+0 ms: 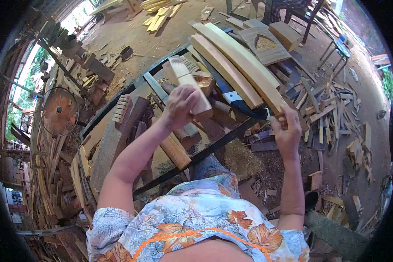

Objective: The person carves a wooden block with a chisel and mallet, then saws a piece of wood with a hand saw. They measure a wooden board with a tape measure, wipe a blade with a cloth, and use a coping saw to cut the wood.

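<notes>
My left hand [181, 107] is closed around a pale squared wooden block [189, 81], which has a line across its middle. The block lies tilted over other wood on a dark-framed work table [205, 150]. At the right, the fingers of my right hand [288, 131] are curled at the near end of a long pale wooden plank [249, 61]. Beside it lies a second, shorter wooden plank [225, 67]. Between my hands is a handsaw with a black and white handle [236, 101], its blade partly hidden under the wood.
A carved wooden panel [265, 43] rests at the table's far right. Another long wooden piece [174, 148] lies near my left forearm. Offcuts [332, 109] cover the ground at right. A round fan [59, 110] stands at left, and a stool [337, 50] at far right.
</notes>
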Demonstrator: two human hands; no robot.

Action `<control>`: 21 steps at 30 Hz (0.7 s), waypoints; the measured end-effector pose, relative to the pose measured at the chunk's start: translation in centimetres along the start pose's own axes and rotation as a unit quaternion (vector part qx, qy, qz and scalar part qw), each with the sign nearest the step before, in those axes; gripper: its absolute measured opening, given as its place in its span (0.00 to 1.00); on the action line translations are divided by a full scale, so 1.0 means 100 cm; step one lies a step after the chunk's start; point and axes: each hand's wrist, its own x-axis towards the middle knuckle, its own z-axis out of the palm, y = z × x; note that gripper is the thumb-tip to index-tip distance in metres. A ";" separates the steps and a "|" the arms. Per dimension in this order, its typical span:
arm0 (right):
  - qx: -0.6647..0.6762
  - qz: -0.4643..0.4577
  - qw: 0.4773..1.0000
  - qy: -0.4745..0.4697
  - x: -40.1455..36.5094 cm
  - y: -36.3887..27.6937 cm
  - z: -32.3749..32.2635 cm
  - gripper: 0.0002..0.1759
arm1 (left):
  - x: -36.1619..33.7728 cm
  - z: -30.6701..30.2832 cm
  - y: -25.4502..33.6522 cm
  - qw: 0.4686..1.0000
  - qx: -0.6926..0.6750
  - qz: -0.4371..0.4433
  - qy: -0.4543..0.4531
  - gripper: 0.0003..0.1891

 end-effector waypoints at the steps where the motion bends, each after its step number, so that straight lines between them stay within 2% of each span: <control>1: 0.000 -0.003 1.000 0.001 0.013 0.000 0.004 0.24 | -0.010 -0.001 0.004 0.999 -0.003 -0.037 0.029 0.23; 3: -0.142 -0.139 0.980 0.013 0.038 -0.002 0.013 0.25 | -0.021 -0.002 0.011 0.998 0.003 -0.054 0.026 0.26; 4: -0.140 -0.103 0.984 -0.047 0.046 -0.003 0.018 0.28 | -0.025 -0.003 0.014 0.997 0.007 -0.071 0.020 0.29; 5: -0.140 -0.107 0.983 -0.048 0.053 -0.006 0.024 0.28 | -0.032 0.002 0.013 0.997 0.009 -0.073 0.023 0.29; 7: -0.210 -0.113 0.961 -0.137 0.064 -0.010 0.035 0.30 | -0.040 0.009 0.016 0.995 0.081 -0.054 0.010 0.33; 8: -0.234 -0.114 0.951 -0.165 0.067 -0.004 0.042 0.32 | -0.048 0.006 0.016 0.995 0.072 -0.059 -0.023 0.35; 9: -0.234 -0.116 0.951 -0.165 0.070 -0.005 0.046 0.32 | -0.052 0.006 0.018 0.995 0.073 -0.060 -0.021 0.35; 11: -0.341 -0.068 0.903 -0.253 0.076 -0.013 0.055 0.33 | -0.059 0.007 0.019 0.992 0.079 -0.094 -0.030 0.37; 13: -0.349 -0.079 0.900 -0.247 0.078 -0.013 0.066 0.33 | -0.061 0.005 0.024 0.991 0.064 -0.118 -0.024 0.38; 15: -0.370 -0.096 0.894 -0.235 0.082 -0.012 0.075 0.31 | -0.066 0.019 0.021 0.960 0.002 -0.241 0.146 0.38; 17: -0.370 -0.122 0.892 -0.227 0.083 -0.007 0.084 0.31 | -0.074 0.024 0.018 0.960 0.025 -0.235 0.147 0.39; 20: -0.363 -0.165 0.887 -0.233 0.087 -0.004 0.089 0.30 | -0.083 0.033 0.032 0.956 0.009 -0.271 0.113 0.41; 21: -0.354 -0.180 0.884 -0.246 0.089 -0.003 0.091 0.29 | -0.087 0.034 0.038 0.958 0.001 -0.281 0.062 0.44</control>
